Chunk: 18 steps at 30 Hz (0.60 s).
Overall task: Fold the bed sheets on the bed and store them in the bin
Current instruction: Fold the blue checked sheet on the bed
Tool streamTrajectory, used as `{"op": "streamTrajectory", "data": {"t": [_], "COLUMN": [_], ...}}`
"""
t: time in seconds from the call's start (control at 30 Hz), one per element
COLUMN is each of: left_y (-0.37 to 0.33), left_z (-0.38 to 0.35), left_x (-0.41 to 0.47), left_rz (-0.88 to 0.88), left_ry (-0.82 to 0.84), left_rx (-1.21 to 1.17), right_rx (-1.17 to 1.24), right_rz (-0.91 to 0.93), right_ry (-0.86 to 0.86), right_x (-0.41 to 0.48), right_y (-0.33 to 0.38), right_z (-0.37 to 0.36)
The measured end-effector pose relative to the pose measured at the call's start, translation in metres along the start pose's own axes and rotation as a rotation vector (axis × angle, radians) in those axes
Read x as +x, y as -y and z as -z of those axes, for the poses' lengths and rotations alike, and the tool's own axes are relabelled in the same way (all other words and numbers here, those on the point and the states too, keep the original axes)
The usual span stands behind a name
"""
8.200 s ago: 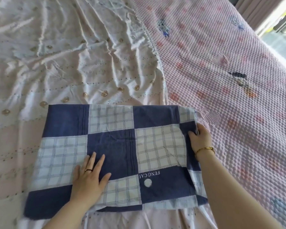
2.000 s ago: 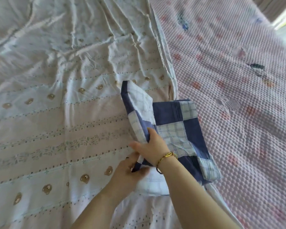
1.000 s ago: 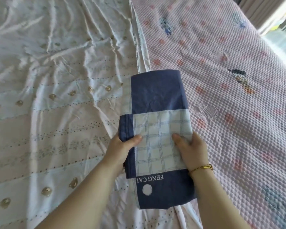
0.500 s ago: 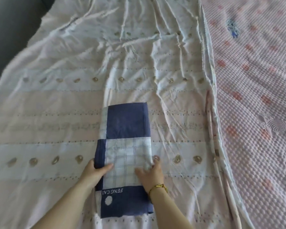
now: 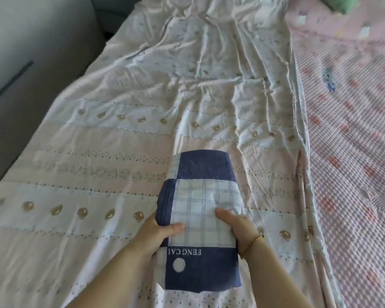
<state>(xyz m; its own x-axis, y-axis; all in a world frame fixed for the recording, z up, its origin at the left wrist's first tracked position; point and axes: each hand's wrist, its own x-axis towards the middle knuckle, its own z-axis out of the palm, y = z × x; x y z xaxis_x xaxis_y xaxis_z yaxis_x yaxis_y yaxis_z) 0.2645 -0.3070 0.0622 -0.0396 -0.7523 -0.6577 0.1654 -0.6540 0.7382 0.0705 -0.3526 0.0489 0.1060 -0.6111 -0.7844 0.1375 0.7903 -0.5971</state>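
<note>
A folded blue-and-white checked sheet (image 5: 201,196), a narrow thick bundle with "FENG CAI" lettering near me, is held just above the bed. My left hand (image 5: 157,230) grips its left edge, thumb on top. My right hand (image 5: 238,225), with a gold bracelet at the wrist, grips its right edge, thumb on top. Beneath it a wrinkled pale pink and white sheet (image 5: 120,152) with small bear prints lies spread flat over the bed. No bin is in view.
A pink textured bedspread (image 5: 353,141) with red dots covers the right side of the bed. A grey padded surface (image 5: 20,74) runs along the left edge. A green item (image 5: 340,3) shows at the far top right.
The wide checked sheet has been folded into a narrow bundle. Both hands took hold of its sides and carried it left, from the pink bedspread over to the pale printed sheet.
</note>
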Motion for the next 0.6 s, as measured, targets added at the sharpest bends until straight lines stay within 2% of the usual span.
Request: {"op": "streamTrajectory", "data": {"t": [0.13, 0.27, 0.33, 0.47, 0.53, 0.6], "left_y": [-0.051, -0.097, -0.110, -0.116, -0.111, -0.107], "left_z": [0.019, 0.016, 0.008, -0.007, -0.014, -0.021], "left_x": [-0.039, -0.081, -0.109, -0.160, -0.187, -0.211], "left_rz": [-0.056, -0.143, -0.221, -0.375, -0.510, -0.618], "left_ry": [0.095, 0.135, 0.075, -0.089, -0.171, -0.222], "left_rx": [-0.100, -0.259, -0.304, -0.280, -0.276, -0.277], "right_rx": [-0.077, -0.263, -0.361, -0.517, -0.473, -0.275], "right_rz": [0.224, 0.390, 0.471, 0.538, 0.558, 0.549], "right_ry": [0.166, 0.291, 0.340, 0.543, 0.666, 0.753], "right_x": [-0.057, -0.107, -0.133, -0.182, -0.200, -0.211], "right_y": [0.039, 0.065, 0.077, 0.093, 0.097, 0.101], "right_z": [-0.017, -0.028, -0.032, -0.034, -0.031, -0.031]}}
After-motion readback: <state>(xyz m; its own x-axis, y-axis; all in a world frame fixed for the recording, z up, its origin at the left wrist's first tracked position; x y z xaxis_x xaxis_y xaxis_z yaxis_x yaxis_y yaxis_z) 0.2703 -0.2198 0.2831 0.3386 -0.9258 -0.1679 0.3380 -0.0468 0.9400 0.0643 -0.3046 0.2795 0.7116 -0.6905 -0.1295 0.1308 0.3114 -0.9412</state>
